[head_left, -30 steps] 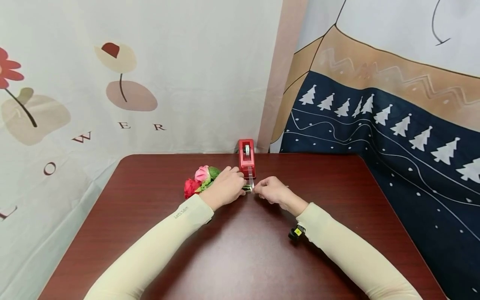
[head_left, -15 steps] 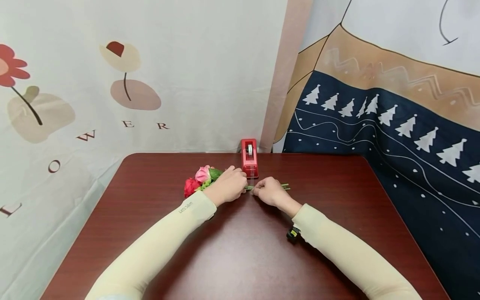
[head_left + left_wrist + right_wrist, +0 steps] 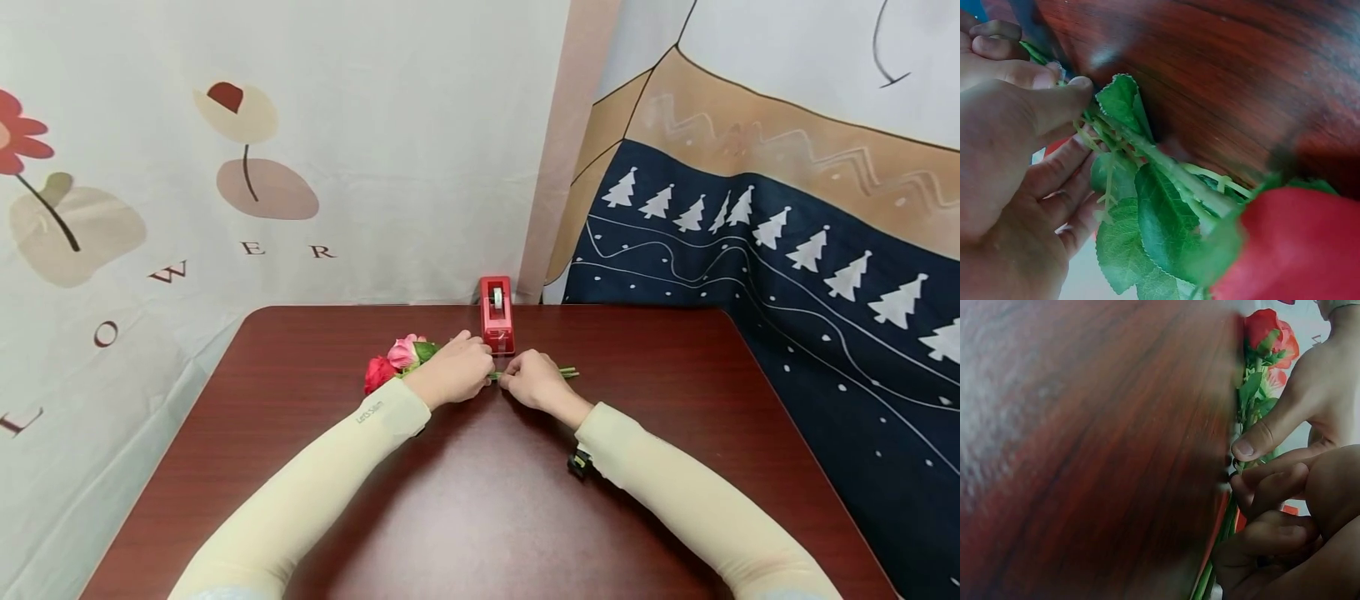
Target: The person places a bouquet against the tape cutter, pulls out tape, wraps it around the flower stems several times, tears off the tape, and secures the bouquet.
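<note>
My left grip pinches the flower stems over the surface, red bloom left, tape dispenser far; my right grip pinches them just rightward. If my left slackens, they could splay.

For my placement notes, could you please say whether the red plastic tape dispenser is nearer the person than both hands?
No, the dispenser stands beyond the left hand and right hand in the head view.
</note>
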Available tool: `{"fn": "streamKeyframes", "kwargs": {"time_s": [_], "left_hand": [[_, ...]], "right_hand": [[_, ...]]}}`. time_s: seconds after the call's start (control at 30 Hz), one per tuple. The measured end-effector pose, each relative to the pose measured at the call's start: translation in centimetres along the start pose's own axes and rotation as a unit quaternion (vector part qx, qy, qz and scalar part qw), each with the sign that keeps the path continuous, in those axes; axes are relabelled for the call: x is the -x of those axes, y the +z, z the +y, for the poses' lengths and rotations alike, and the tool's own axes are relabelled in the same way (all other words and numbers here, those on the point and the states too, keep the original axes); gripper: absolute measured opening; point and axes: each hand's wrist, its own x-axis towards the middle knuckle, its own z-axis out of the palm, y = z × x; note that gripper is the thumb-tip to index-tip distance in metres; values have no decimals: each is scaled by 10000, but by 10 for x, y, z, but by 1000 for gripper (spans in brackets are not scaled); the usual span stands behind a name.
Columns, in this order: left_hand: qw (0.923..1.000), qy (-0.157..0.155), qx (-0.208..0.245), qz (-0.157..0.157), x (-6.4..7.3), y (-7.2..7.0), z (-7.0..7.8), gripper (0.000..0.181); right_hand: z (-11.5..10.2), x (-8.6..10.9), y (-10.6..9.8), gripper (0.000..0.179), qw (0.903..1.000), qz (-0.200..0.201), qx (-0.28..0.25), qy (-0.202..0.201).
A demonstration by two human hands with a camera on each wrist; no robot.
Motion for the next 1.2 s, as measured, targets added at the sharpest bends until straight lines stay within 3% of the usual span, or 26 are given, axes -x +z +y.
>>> {"fn": "streamKeyframes", "kwargs": {"time_s": [0.3,0.6,0.67,0.9,1.07,1.2], "left_hand": [[9992,210,-240,259,1,4,0,19],[9976,348,-331,507,0,5,1,16],[9979,360,-226,487,-1,5,2,15],[9997,145,197,93,-6,9,1,10],[9992,27,405,-32,-7,14,-4,12],[9986,-4,532,-3,-6,12,-6,18]], "right_hand": [[-4,0,1,32,9996,167,61,202],[-7,0,3,40,9988,337,341,-14],[-3,-4,5,40,9980,367,519,-47],[-29,13,-16,37,9947,282,983,121],[-30,18,-15,18,9860,567,1528,-364],[-26,19,-15,16,9776,653,1776,-917]]}}
